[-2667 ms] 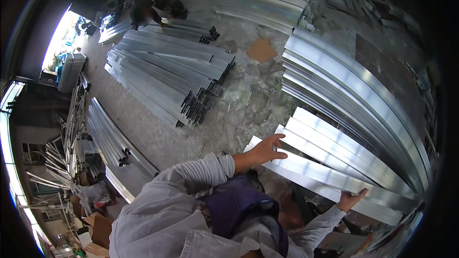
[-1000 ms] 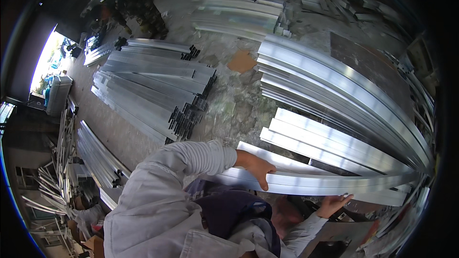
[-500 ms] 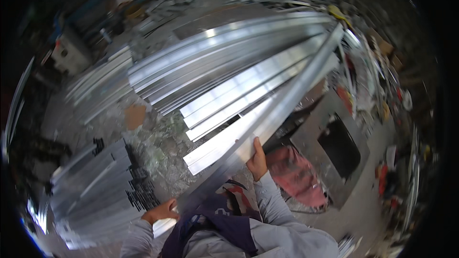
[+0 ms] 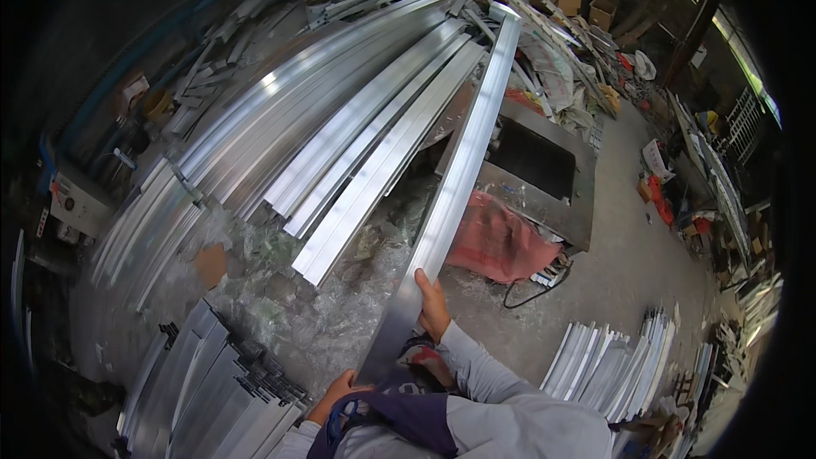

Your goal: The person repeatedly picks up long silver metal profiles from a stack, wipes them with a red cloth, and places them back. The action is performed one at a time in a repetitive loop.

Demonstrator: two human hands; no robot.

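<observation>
A long silver metal profile (image 4: pixel 466 161), probably aluminium, slants from my body to the far side, its far end close to the scrap heap. My right hand (image 4: pixel 434 306) grips its right edge, thumb on the upper face. Nearer my waist, my left hand (image 4: pixel 338 393) is closed at the left side of its near end; the fingers beneath are partly hidden. Left of this profile lie other long profiles (image 4: pixel 340 204) in bundles on the floor. Under and beside it on the right is a red cloth or sack (image 4: pixel 501 238).
A grey metal table (image 4: pixel 582 195) with a dark rectangular opening stands to the right. Stacked profiles lie at the lower left (image 4: pixel 212 391) and lower right (image 4: pixel 608 365). Scrap and sacks (image 4: pixel 548 68) heap up at the far side. A brown cardboard piece (image 4: pixel 210 266) lies on the floor.
My view has turned right, and the surroundings have shifted left in the picture. The held profile has swung right, off the bundles it overlapped. Both hands keep their grip.
</observation>
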